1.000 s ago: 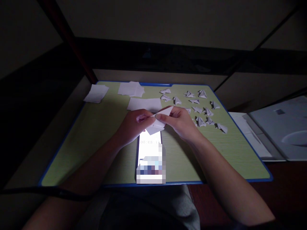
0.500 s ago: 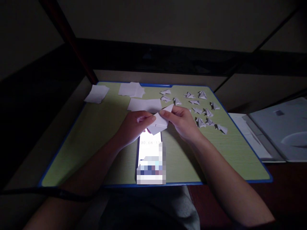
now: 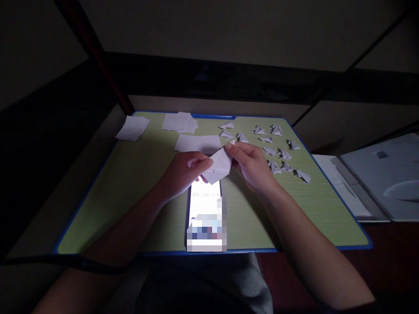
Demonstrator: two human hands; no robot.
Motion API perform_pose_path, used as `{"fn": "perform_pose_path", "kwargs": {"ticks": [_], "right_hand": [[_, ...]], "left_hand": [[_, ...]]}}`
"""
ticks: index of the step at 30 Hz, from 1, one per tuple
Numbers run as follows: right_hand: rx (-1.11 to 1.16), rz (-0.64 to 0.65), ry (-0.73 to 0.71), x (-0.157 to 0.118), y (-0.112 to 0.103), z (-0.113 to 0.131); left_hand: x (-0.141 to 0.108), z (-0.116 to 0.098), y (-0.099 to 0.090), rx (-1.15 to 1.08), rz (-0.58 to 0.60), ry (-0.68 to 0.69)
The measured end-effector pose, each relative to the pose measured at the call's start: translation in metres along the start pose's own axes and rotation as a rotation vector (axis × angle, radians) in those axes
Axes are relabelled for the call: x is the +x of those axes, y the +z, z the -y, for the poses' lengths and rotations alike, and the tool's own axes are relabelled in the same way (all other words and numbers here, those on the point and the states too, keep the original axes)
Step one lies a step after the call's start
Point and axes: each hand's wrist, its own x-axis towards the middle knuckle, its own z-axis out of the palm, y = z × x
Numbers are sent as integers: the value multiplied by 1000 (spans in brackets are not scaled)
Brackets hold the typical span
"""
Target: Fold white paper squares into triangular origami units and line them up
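Note:
A partly folded sheet of white paper (image 3: 220, 165) is held up between my two hands, above the top of a lit phone (image 3: 204, 203) whose screen shows a running timer. My left hand (image 3: 186, 171) pinches the paper's left side, thumb on top. At the upper right corner, my right hand (image 3: 250, 163) grips it with the thumb pressed on the face; the fingers behind are mostly hidden. Just beyond the hands lies a flat white sheet (image 3: 196, 142). Several small folded paper pieces (image 3: 284, 153) are spread to the right of my right hand.
A stack of white paper (image 3: 132, 128) lies at the far left of the green, blue-edged table (image 3: 131, 183). More white sheets (image 3: 179, 122) lie near the back edge. A dark cable (image 3: 65, 261) crosses at lower left. A pale flat box-like object (image 3: 386, 174) stands beyond the right edge.
My right thumb has slid up and right towards the paper's upper corner, and that corner now shows less beyond the thumb. My left hand has stayed put, still pinching the paper.

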Motion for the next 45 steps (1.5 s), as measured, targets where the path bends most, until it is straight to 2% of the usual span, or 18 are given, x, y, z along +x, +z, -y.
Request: {"fn": "perform_pose_path", "kwargs": {"ticks": [16, 24, 45], "right_hand": [[24, -34, 18, 0, 1, 1], [40, 20, 56, 0, 3, 1], [100, -27, 25, 0, 3, 4]], "left_hand": [[0, -1, 4, -19, 2, -14], [0, 0, 3, 49, -95, 18], [1, 3, 3, 72, -67, 39]]}}
